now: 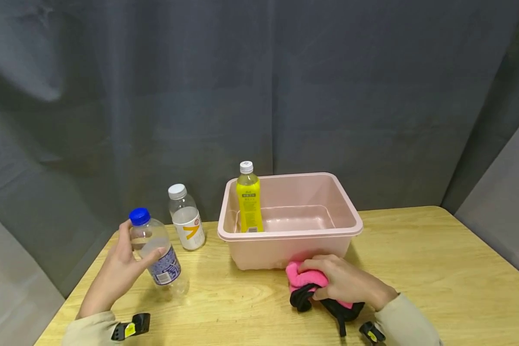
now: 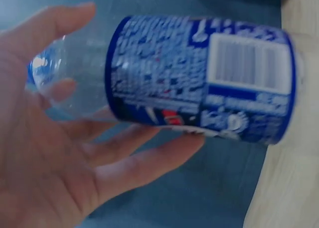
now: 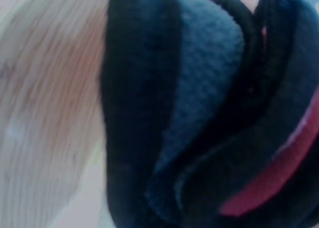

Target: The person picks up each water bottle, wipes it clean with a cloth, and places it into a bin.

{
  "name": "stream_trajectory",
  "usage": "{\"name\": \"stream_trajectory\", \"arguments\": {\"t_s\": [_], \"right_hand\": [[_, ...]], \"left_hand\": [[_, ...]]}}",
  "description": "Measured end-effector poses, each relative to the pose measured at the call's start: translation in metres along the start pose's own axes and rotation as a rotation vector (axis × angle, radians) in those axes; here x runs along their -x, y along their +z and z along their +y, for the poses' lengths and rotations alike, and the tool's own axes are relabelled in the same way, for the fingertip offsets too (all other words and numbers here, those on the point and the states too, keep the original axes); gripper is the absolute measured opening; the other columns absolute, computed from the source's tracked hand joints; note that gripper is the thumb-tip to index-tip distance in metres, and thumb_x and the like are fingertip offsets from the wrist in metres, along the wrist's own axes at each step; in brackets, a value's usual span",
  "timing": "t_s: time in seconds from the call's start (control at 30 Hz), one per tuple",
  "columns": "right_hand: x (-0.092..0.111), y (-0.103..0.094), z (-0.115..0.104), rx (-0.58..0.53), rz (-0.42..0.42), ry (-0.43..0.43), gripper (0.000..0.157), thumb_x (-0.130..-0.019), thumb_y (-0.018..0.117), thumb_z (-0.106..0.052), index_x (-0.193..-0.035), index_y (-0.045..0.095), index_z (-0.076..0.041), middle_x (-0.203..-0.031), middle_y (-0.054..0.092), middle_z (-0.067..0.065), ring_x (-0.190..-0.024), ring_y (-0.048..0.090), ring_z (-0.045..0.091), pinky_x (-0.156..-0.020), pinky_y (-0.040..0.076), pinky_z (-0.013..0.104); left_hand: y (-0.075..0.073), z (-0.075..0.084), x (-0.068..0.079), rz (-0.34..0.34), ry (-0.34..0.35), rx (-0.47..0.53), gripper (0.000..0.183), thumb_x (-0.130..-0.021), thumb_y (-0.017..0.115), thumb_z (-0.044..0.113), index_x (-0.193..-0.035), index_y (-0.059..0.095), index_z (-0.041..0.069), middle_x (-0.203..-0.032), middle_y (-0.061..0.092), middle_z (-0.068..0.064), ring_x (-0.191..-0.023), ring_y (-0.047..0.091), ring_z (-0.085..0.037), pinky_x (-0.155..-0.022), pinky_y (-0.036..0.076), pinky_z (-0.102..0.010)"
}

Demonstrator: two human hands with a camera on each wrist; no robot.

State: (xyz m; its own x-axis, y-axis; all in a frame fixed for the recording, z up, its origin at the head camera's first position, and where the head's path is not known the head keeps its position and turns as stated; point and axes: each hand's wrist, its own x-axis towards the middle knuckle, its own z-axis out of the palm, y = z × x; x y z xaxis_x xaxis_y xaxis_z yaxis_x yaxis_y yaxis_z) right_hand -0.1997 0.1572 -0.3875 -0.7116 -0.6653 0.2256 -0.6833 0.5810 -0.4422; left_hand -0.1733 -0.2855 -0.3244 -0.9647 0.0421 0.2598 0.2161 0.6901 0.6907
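Head view: my left hand [image 1: 120, 273] grasps the tilted blue-capped bottle [image 1: 166, 266] at left; my right hand [image 1: 343, 281] grips the cloth [image 1: 308, 278] at the tub's [image 1: 281, 251] near side. Left wrist: a light, even squeeze should steady the plastic. Right wrist: loose folds probably want gathering.

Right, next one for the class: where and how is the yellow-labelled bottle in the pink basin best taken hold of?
Probably by the neck, just below the white cap, coming from above: the yellow-labelled bottle stands cap uppermost, its narrow top exposed, while the front wall of the pink basin hides its base.
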Motion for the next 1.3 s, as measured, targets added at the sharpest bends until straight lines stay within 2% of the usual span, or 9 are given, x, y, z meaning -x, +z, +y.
{"name": "stream_trajectory", "arguments": {"t_s": [0.23, 0.37, 0.47, 0.6, 0.73, 0.87, 0.97, 1.17, 1.3], "right_hand": [[0.0, -0.001, 0.001, -0.016, -0.004, 0.004, 0.05, -0.071, 0.089, -0.014, -0.117, 0.071, -0.019, -0.117, 0.065, -0.004, -0.105, 0.058, 0.017, -0.09, 0.051, 0.039], [0.001, -0.001, 0.001, -0.019, 0.004, 0.008, 0.051, -0.071, 0.089, -0.014, -0.118, 0.07, -0.018, -0.119, 0.065, -0.002, -0.107, 0.058, 0.019, -0.092, 0.051, 0.041], [0.002, -0.001, 0.001, -0.011, 0.013, 0.004, 0.053, -0.071, 0.09, -0.014, -0.12, 0.07, -0.017, -0.121, 0.065, -0.001, -0.108, 0.058, 0.021, -0.093, 0.05, 0.042], [0.001, 0.0, 0.001, -0.011, 0.013, -0.019, 0.053, -0.072, 0.09, -0.015, -0.121, 0.07, -0.018, -0.121, 0.065, -0.002, -0.108, 0.058, 0.019, -0.093, 0.051, 0.04], [-0.001, 0.002, -0.001, -0.014, 0.025, -0.048, 0.054, -0.072, 0.09, -0.014, -0.121, 0.07, -0.017, -0.12, 0.065, -0.003, -0.108, 0.059, 0.018, -0.093, 0.051, 0.039], [-0.002, 0.005, -0.002, -0.018, 0.025, -0.049, 0.053, -0.072, 0.09, -0.014, -0.121, 0.07, -0.018, -0.116, 0.065, -0.006, -0.105, 0.057, 0.016, -0.091, 0.051, 0.037], [-0.001, 0.005, -0.003, -0.02, 0.021, -0.042, 0.052, -0.072, 0.089, -0.015, -0.121, 0.069, -0.019, -0.114, 0.064, -0.008, -0.104, 0.057, 0.015, -0.09, 0.051, 0.037], [-0.001, 0.004, -0.005, -0.01, 0.027, -0.057, 0.053, -0.073, 0.09, -0.015, -0.122, 0.069, -0.019, -0.118, 0.065, -0.005, -0.106, 0.058, 0.017, -0.092, 0.051, 0.039], [-0.004, 0.003, -0.013, -0.022, 0.035, -0.094, 0.053, -0.074, 0.089, -0.015, -0.123, 0.069, -0.019, -0.116, 0.064, -0.008, -0.103, 0.058, 0.014, -0.09, 0.051, 0.037]], "left_hand": [[0.013, 0.018, 0.001, -0.117, 0.097, 0.109, 0.078, -0.092, 0.078, 0.021, -0.147, 0.024, 0.009, -0.141, 0.05, -0.028, -0.12, 0.054, -0.052, -0.084, 0.054, -0.063], [0.021, 0.028, -0.001, -0.168, 0.157, 0.155, 0.076, -0.09, 0.079, 0.016, -0.143, 0.026, 0.009, -0.136, 0.054, -0.024, -0.117, 0.059, -0.045, -0.084, 0.057, -0.055], [0.028, 0.036, -0.003, -0.235, 0.185, 0.192, 0.078, -0.088, 0.081, 0.015, -0.142, 0.025, 0.008, -0.134, 0.056, -0.022, -0.117, 0.06, -0.041, -0.084, 0.057, -0.05], [0.035, 0.046, -0.002, -0.312, 0.191, 0.168, 0.088, -0.088, 0.082, 0.021, -0.148, 0.02, 0.007, -0.137, 0.054, -0.023, -0.118, 0.059, -0.039, -0.085, 0.057, -0.053], [0.038, 0.055, 0.001, -0.355, 0.217, 0.131, 0.088, -0.086, 0.083, 0.024, -0.151, 0.027, 0.005, -0.137, 0.054, -0.022, -0.117, 0.059, -0.039, -0.089, 0.055, -0.058], [0.041, 0.06, 0.002, -0.411, 0.226, 0.158, 0.086, -0.087, 0.082, 0.024, -0.151, 0.028, 0.003, -0.139, 0.052, -0.023, -0.12, 0.056, -0.041, -0.092, 0.052, -0.06], [0.043, 0.062, 0.003, -0.428, 0.215, 0.156, 0.089, -0.089, 0.079, 0.027, -0.154, 0.022, 0.005, -0.144, 0.047, -0.024, -0.123, 0.053, -0.042, -0.096, 0.049, -0.064], [0.043, 0.065, 0.005, -0.44, 0.215, 0.145, 0.082, -0.099, 0.067, 0.032, -0.157, 0.016, 0.004, -0.145, 0.046, -0.022, -0.125, 0.051, -0.038, -0.102, 0.042, -0.065], [0.042, 0.068, 0.007, -0.456, 0.175, 0.14, 0.084, -0.102, 0.062, 0.037, -0.16, 0.009, 0.008, -0.151, 0.042, -0.022, -0.13, 0.048, -0.039, -0.105, 0.038, -0.068]]}}
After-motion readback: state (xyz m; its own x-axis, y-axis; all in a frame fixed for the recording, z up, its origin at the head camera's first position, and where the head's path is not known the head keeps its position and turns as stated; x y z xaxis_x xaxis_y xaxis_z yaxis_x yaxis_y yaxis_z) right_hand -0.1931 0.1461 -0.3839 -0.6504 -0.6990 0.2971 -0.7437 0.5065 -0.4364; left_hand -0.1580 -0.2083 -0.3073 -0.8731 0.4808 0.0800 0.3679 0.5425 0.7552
